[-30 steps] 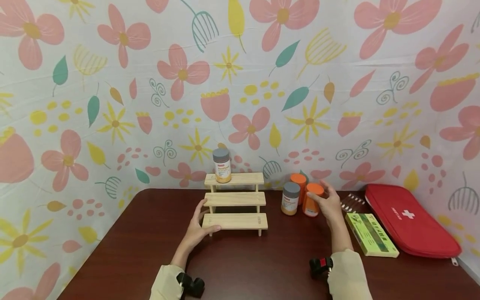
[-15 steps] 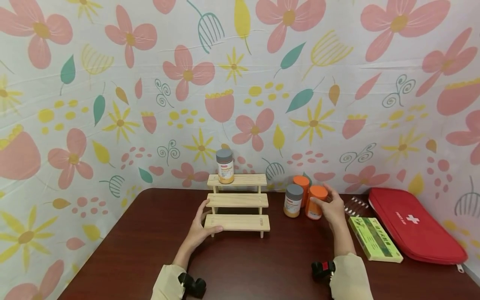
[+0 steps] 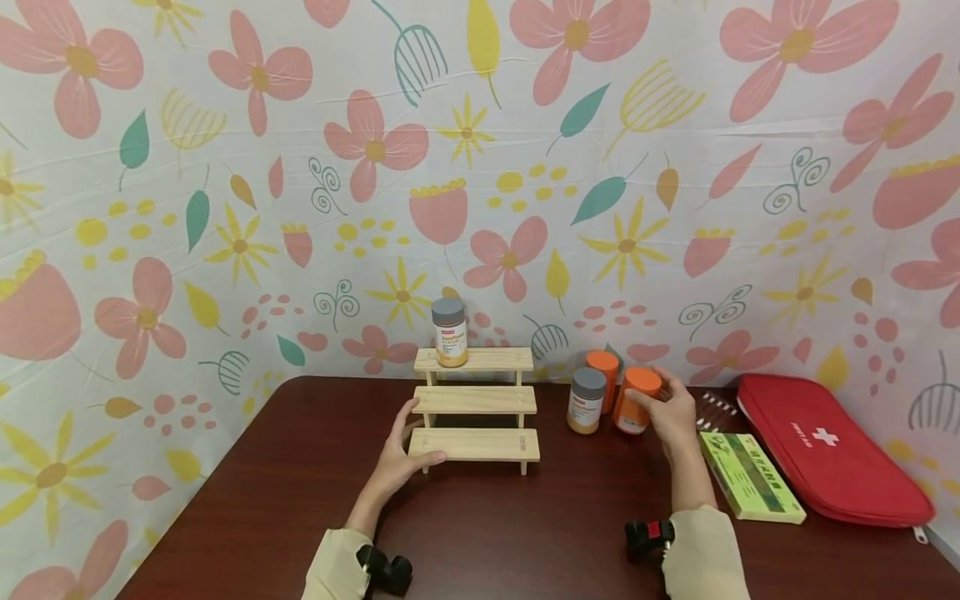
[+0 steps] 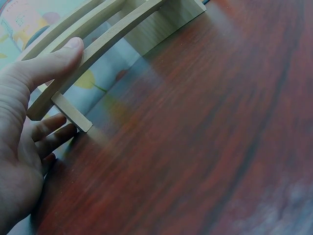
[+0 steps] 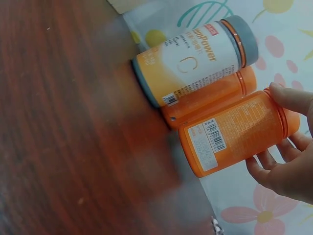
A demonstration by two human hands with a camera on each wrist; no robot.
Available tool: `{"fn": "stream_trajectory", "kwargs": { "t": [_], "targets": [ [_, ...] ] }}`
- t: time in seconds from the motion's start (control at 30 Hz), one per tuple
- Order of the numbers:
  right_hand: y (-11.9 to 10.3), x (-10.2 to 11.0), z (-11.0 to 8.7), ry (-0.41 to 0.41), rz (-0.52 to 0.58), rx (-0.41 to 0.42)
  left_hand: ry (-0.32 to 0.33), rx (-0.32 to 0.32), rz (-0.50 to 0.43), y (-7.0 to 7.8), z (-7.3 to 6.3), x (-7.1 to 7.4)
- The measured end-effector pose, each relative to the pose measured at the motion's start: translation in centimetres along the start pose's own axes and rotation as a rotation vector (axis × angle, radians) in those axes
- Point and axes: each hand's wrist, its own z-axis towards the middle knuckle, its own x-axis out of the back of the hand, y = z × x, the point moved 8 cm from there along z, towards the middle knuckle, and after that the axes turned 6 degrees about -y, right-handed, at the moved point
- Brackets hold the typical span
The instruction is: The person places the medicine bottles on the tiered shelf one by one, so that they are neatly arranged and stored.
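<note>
The right hand point(image 3: 672, 417) has its grip round an orange bottle point(image 5: 234, 132), near-upright, just right of a grey-capped bottle point(image 3: 585, 408) on the worktop point(image 3: 555, 533). The wooden stand point(image 3: 475, 401) lies leftward, its left end held by the left hand point(image 3: 394, 458).

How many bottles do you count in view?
4: a grey-capped bottle atop the wooden rack; a second grey-capped bottle on the table; an orange bottle behind it, partly hidden; another orange bottle gripped by the right hand.
</note>
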Motion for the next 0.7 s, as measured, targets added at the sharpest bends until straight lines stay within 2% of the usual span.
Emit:
{"fn": "stream_trajectory", "kwargs": {
  "t": [0.47, 0.7],
  "targets": [
    [-1.7, 0.6, -0.6, 0.050, 0.048, -0.004, -0.007, -0.021, 0.017, 0.1, 0.0, 0.0],
    [-2.9, 0.7, -1.1, 0.081, 0.073, 0.026, -0.004, -0.005, 0.002, 0.0, 0.0, 0.0]
  ]
}}
